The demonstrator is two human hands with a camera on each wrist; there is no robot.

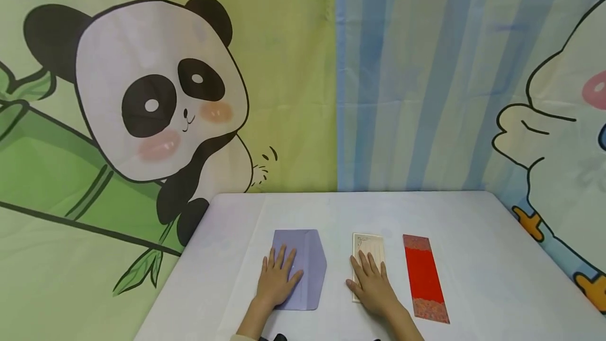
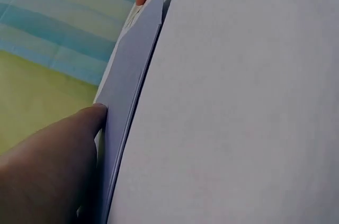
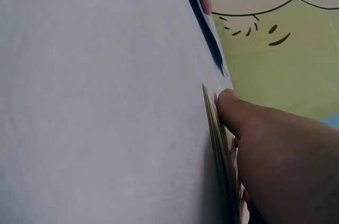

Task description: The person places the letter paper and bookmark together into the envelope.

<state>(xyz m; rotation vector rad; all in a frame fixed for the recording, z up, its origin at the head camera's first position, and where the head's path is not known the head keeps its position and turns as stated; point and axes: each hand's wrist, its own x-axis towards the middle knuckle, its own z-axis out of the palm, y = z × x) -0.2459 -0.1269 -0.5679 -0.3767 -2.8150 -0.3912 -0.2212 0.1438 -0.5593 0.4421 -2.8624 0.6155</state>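
A purple envelope (image 1: 310, 270) lies on the white table, its angled flap spread toward the right. My left hand (image 1: 276, 281) rests on it with fingers spread; in the left wrist view the thumb touches the envelope's (image 2: 127, 70) face. To the right, my right hand (image 1: 374, 289) lies with straight fingers on folded cream paper (image 1: 373, 243) with a decorative corner print. The right wrist view shows several thin layers at the edge of this paper (image 3: 214, 134), next to the thumb. Part of each item is hidden under a hand.
A red strip (image 1: 423, 275) with patterned ends lies on the table to the right of my right hand. The white table (image 1: 293, 209) reaches back to a cloth backdrop (image 1: 293, 78) printed with a panda and stripes.
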